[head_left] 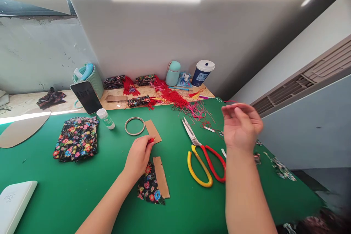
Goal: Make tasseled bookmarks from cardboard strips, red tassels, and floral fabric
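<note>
My left hand (140,155) is closed in a pinch, with a small red piece (151,140) showing at its fingertips; its kind is hard to make out. Just below it lie a black floral cloth piece (150,186) and a torn cardboard strip (161,177). A cardboard rectangle (154,131) is partly behind the fingertips. My right hand (242,124) is raised palm up at the right, fingers curled and pinched on a thin red cord (230,101). Scissors (195,140) with one yellow and one red handle lie between the hands, blades apart.
On the green mat sit stacked floral cloth (76,139), a glue stick (106,119), a ring (134,126) and a white device (18,206). Behind are a phone (86,97), a basket (97,80), red tassels (175,95), a mint bottle (173,74) and a lidded cup (203,73).
</note>
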Available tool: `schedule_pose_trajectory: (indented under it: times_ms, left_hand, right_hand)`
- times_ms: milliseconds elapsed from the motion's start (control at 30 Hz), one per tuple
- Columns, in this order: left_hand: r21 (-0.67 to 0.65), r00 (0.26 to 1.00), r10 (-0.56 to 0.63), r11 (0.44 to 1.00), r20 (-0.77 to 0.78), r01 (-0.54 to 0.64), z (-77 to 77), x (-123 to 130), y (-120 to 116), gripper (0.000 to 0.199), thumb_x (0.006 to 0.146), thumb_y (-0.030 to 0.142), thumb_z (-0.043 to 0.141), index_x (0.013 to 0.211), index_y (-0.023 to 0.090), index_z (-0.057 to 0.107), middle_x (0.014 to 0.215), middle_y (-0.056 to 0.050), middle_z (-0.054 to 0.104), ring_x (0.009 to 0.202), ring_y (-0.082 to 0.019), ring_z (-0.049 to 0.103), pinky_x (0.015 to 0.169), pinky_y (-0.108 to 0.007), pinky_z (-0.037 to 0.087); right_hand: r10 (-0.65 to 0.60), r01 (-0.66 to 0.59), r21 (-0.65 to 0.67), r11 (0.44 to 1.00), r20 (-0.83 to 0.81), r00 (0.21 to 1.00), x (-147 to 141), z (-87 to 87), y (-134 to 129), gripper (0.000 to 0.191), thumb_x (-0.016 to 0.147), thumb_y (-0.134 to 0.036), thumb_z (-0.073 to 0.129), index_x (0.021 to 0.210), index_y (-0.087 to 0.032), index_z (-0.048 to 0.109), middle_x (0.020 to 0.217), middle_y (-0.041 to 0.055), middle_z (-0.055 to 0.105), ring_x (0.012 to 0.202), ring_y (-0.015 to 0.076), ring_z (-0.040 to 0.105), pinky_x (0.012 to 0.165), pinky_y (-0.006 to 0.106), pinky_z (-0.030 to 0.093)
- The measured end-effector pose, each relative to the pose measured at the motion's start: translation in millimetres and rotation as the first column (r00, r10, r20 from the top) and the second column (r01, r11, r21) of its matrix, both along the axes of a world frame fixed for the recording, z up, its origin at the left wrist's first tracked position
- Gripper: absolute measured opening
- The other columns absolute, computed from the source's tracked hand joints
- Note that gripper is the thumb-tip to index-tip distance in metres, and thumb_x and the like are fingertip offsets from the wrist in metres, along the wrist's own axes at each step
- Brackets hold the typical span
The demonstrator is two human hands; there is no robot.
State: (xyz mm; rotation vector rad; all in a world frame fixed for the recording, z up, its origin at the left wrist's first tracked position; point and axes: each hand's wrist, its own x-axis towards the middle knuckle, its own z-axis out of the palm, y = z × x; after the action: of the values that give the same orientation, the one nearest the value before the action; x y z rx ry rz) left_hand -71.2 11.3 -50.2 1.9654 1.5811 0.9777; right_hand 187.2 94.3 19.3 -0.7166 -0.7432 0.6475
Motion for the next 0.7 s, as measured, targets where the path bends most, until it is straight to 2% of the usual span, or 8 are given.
schedule_pose_trajectory:
  times_ms: [100,167,267,333,400,500,700]
  left_hand:
    - [0.062,0.995,-0.047,0.997,-0.09,0.053,-8.9,-2,5,0.022,0.093,0.023,0.036,0.105,0.021,0.055,0.112,-0.008,0.067,0.111,-0.021,0.06,0.096,-0.042,0.048]
    - [0.075,0.986,-0.074,0.993,-0.148,0.086,-14.9,-3,7,0.024,0.094,0.021,0.033,0.107,0.02,0.053,0.115,-0.009,0.066,0.118,-0.021,0.055,0.102,-0.044,0.043]
    - [0.091,0.968,-0.091,0.989,-0.235,0.115,-20.1,-4,10,0.025,0.094,0.021,0.032,0.111,0.019,0.051,0.118,-0.011,0.064,0.121,-0.022,0.053,0.106,-0.046,0.039]
    - [0.104,0.956,-0.097,0.986,-0.277,0.13,-20.5,-6,10,0.025,0.094,0.02,0.032,0.11,0.018,0.051,0.117,-0.012,0.065,0.12,-0.022,0.053,0.106,-0.047,0.039]
    - [0.121,0.949,-0.095,0.983,-0.3,0.137,-19.0,-7,10,0.025,0.094,0.019,0.032,0.109,0.017,0.052,0.115,-0.012,0.066,0.119,-0.023,0.055,0.105,-0.047,0.039]
    - [0.141,0.946,-0.082,0.981,-0.314,0.132,-16.1,-10,10,0.024,0.093,0.018,0.032,0.108,0.018,0.052,0.112,-0.011,0.067,0.115,-0.023,0.057,0.105,-0.046,0.04]
    - [0.125,0.95,-0.07,0.986,-0.305,0.112,-14.0,-14,9,0.021,0.093,0.019,0.032,0.101,0.02,0.052,0.107,-0.009,0.068,0.109,-0.022,0.062,0.105,-0.046,0.04]
  right_hand:
    - [0.154,-0.157,-0.096,0.983,-0.035,0.987,-41,-0.9,-12,0.012,0.063,-0.019,0.068,0.075,-0.019,0.068,0.07,-0.0014,0.067,0.069,0.0111,0.063,0.076,0.029,0.052]
    - [0.264,-0.284,-0.196,0.939,-0.118,0.957,-74,-6.6,-20,0.011,0.067,-0.024,0.069,0.077,-0.02,0.067,0.074,-0.001,0.067,0.072,0.0114,0.064,0.082,0.032,0.052]
    - [0.348,-0.42,-0.273,0.866,-0.276,0.896,-119,-24.9,-23,0.014,0.066,-0.029,0.072,0.075,-0.021,0.065,0.072,-0.0016,0.066,0.07,0.012,0.064,0.082,0.033,0.053]
    - [0.39,-0.487,-0.318,0.813,-0.323,0.862,-137,-40.7,-19,0.017,0.063,-0.03,0.075,0.073,-0.02,0.064,0.069,-0.0022,0.066,0.067,0.0114,0.063,0.08,0.032,0.053]
    - [0.403,-0.497,-0.341,0.798,-0.31,0.861,-143,-55.2,-13,0.019,0.061,-0.029,0.076,0.072,-0.019,0.065,0.067,-0.0019,0.065,0.064,0.0115,0.063,0.078,0.032,0.054]
    - [0.411,-0.489,-0.35,0.799,-0.274,0.869,-133,-68.5,-3,0.021,0.057,-0.027,0.078,0.071,-0.019,0.065,0.066,-0.0028,0.065,0.063,0.0113,0.062,0.076,0.032,0.054]
    - [0.44,-0.484,-0.342,0.805,-0.203,0.875,-96,-68.3,11,0.023,0.055,-0.026,0.081,0.071,-0.019,0.067,0.068,-0.0029,0.066,0.066,0.0109,0.062,0.077,0.032,0.054]
